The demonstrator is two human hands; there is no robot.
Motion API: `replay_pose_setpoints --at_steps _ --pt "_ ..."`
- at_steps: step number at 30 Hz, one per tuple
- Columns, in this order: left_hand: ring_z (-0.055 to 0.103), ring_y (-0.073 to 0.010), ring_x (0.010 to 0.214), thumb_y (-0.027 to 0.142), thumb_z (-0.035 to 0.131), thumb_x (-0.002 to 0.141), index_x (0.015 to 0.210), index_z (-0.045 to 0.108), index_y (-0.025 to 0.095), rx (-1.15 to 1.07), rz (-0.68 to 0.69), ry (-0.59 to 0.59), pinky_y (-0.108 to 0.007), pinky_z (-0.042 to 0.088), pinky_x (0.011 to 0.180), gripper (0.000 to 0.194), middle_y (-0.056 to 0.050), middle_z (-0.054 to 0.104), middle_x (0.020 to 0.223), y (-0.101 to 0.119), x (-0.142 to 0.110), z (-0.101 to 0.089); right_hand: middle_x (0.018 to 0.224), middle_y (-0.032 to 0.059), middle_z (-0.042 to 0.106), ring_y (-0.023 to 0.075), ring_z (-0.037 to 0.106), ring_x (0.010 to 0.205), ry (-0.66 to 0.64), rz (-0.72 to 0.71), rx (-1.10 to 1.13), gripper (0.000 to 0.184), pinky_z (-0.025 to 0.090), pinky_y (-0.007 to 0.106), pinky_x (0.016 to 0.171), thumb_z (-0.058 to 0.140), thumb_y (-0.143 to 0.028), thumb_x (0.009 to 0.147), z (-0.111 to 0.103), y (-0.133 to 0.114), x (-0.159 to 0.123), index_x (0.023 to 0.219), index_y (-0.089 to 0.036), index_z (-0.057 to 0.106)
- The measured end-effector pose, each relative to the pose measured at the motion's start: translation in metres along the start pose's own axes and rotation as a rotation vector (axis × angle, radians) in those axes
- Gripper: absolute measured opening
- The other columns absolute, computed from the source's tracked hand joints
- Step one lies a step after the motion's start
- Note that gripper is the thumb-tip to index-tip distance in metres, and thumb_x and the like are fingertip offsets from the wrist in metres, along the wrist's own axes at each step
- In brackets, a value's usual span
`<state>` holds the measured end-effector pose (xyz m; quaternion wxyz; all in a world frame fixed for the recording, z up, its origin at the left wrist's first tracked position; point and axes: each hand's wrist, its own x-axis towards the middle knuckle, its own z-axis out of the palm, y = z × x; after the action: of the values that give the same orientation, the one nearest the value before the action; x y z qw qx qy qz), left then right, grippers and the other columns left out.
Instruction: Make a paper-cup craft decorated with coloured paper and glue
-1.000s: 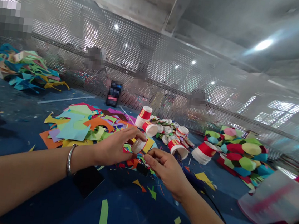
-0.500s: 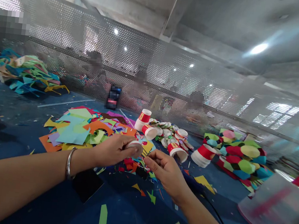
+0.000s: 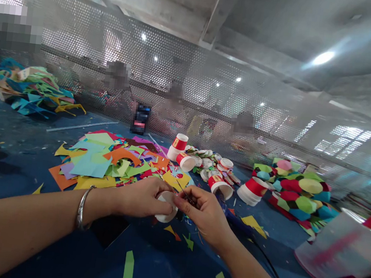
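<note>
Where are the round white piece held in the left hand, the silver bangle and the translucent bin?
Round white piece [image 3: 165,218]: head view, lower part of its white surface.
Silver bangle [image 3: 81,210]: head view, outer band.
Translucent bin [image 3: 333,249]: head view, side wall.

No readable text anywhere.

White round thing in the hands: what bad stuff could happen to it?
The left hand might squash the white round thing if it pinches too hard. The thin tool in the right hand could poke the fingers close by. Loose paper scraps below might get brushed about.
</note>
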<state>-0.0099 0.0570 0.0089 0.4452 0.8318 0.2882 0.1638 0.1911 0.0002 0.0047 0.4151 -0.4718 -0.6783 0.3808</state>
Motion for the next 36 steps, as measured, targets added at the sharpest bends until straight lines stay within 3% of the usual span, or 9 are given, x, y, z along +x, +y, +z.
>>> replay_pose_setpoints --at_steps 5,12,21,29,36 --pt "0.054 -0.0122 0.062 0.038 0.054 0.082 0.075 0.063 0.017 0.111 0.007 0.06 -0.024 0.038 0.057 0.024 0.001 0.061 0.068 0.007 -0.003 -0.002 0.072 -0.0023 0.055 0.0128 0.044 0.066 0.015 0.004 0.004 0.023 0.034 0.028 0.062 0.075 -0.04 0.084 -0.002 0.004 0.0 0.084 -0.018 0.068" --pt "0.057 -0.0139 0.072 0.039 0.056 0.084 0.089 0.068 0.016 0.195 0.031 0.063 -0.026 0.04 0.064 0.026 -0.004 0.068 0.086 0.006 -0.003 -0.001 0.07 -0.0028 0.054 0.0127 0.044 0.067 -0.011 0.018 0.015 0.022 0.034 0.028 0.062 0.078 -0.038 0.081 -0.003 0.0 0.002 0.079 -0.018 0.069" --pt "0.045 -0.0087 0.056 0.052 0.066 0.082 0.086 0.067 0.016 -0.233 0.036 -0.058 -0.023 0.033 0.05 0.036 0.002 0.057 0.068 -0.005 0.001 -0.005 0.07 -0.0035 0.054 0.0109 0.042 0.064 -0.05 0.076 0.117 0.028 0.033 0.026 0.06 0.077 -0.043 0.081 -0.007 -0.008 0.0 0.081 -0.017 0.068" --pt "0.045 -0.0089 0.058 0.048 0.07 0.08 0.078 0.065 0.016 -0.399 0.012 -0.01 -0.024 0.03 0.053 0.033 0.003 0.055 0.066 0.0 0.001 0.001 0.072 -0.0016 0.055 0.013 0.045 0.066 0.019 0.05 0.037 0.032 0.035 0.027 0.06 0.074 -0.049 0.082 -0.004 -0.01 0.0 0.081 -0.018 0.067" --pt "0.04 -0.0062 0.056 0.038 0.073 0.081 0.076 0.061 0.014 -0.656 0.081 -0.117 -0.022 0.026 0.052 0.028 0.005 0.053 0.064 0.004 -0.002 0.0 0.056 -0.0094 0.034 0.007 0.02 0.048 -0.015 0.105 0.253 0.031 0.013 0.025 0.045 0.074 -0.048 0.083 -0.002 -0.015 -0.006 0.083 -0.019 0.062"
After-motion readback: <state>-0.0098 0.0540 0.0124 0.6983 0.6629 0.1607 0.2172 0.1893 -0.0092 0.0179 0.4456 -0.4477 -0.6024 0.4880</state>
